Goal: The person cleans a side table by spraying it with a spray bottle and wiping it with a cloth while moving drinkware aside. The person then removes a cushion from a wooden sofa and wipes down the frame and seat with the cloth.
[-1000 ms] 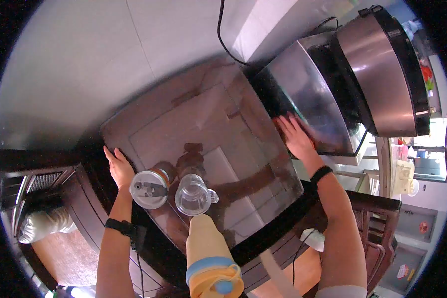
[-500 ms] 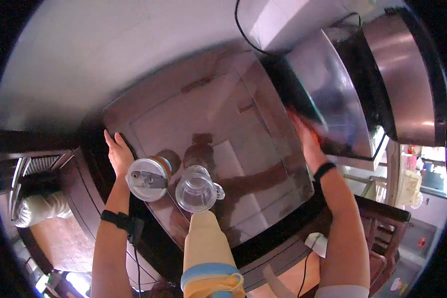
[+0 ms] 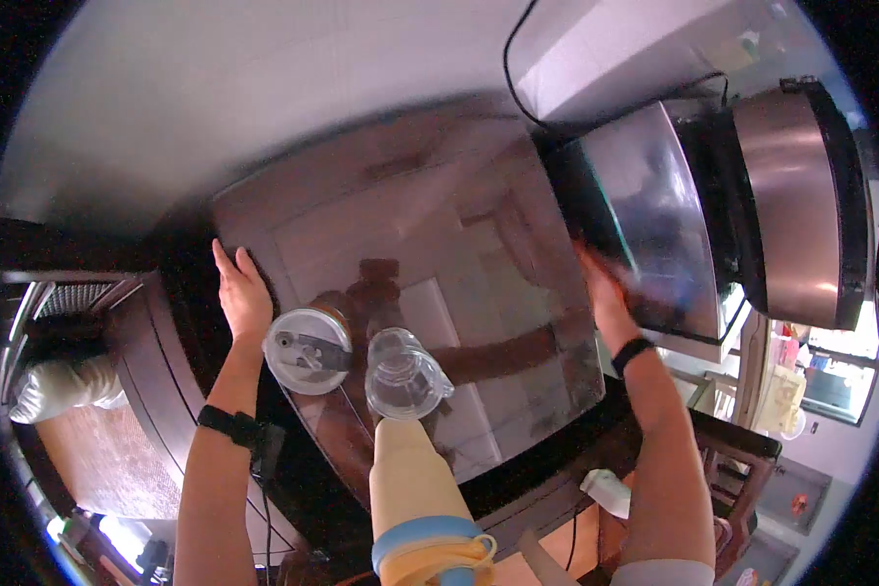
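Note:
A glossy dark brown tabletop [image 3: 430, 234] fills the middle of the view between my two hands. Along its left edge lies my left hand [image 3: 244, 298], fingers stretched out and a little apart. My right hand [image 3: 607, 293] rests against the right edge with its fingers extended; the fingertips are blurred and partly in shadow. Near my left hand stands a tumbler with a clear-and-grey lid [image 3: 309, 352]. Beside it is a clear glass mug [image 3: 402, 376], and closer to me a cream bottle [image 3: 415, 469] with a blue band and yellow lower part.
Right of the tabletop stand a shiny dark appliance [image 3: 654, 215] and a rounded steel-and-black appliance [image 3: 791, 205]. A black cable [image 3: 508, 68] runs by the pale wall. Lower right is a dark wooden chair [image 3: 728, 479]. A white cushion [image 3: 63, 391] lies at the left.
The view has tilted slightly, so the appliances sit lower and the tabletop appears turned a little clockwise. Both hands stay at its side edges, and the vessels keep their places on it.

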`<state>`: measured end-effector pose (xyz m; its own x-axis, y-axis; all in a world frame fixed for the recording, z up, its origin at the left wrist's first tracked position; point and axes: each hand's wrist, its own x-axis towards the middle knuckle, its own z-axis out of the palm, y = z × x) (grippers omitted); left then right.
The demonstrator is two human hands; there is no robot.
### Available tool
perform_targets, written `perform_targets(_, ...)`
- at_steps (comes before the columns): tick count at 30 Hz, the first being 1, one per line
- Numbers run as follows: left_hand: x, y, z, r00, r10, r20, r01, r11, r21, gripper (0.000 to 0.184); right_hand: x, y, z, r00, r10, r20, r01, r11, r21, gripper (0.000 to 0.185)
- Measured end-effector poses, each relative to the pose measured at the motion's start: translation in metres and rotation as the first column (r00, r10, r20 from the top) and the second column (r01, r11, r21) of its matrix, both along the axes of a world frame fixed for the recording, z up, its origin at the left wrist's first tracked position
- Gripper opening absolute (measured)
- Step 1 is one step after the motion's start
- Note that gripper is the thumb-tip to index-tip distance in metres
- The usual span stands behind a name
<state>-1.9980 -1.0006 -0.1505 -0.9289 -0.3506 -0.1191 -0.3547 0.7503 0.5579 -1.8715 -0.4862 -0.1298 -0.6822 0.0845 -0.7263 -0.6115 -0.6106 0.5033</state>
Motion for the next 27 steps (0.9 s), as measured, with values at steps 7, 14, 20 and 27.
perform_targets(7, 0.001, 0.004, 0.008, 0.999, -0.005, 0.040, 0.003, 0.999, 0.043, 0.057, -0.078, -0.014, 0.027, 0.885, -0.453, -0.108, 0.159, 0.511, -0.845, 0.058)
perform_targets(14, 0.001, 0.004, 0.008, 0.999, -0.003, 0.045, 0.002, 0.999, 0.036, 0.056, -0.049, 0.030, -0.056, 0.972, -0.015, -0.235, -0.014, 0.993, -0.118, 0.058)
perform_targets(20, 0.000, 0.002, 0.002, 1.000, -0.002, 0.007, 0.002, 1.000, 0.022, 0.056, -0.011, 0.002, -0.005, 0.963, -0.247, 0.108, 0.264, 0.946, -0.189, 0.054)
perform_targets(27, 0.002, 0.000, -0.001, 1.000, -0.029, -0.012, 0.029, 0.999, 0.020, 0.056, -0.147, -0.029, 0.069, 0.848, -0.499, -0.178, 0.051, 0.411, -0.910, 0.050)
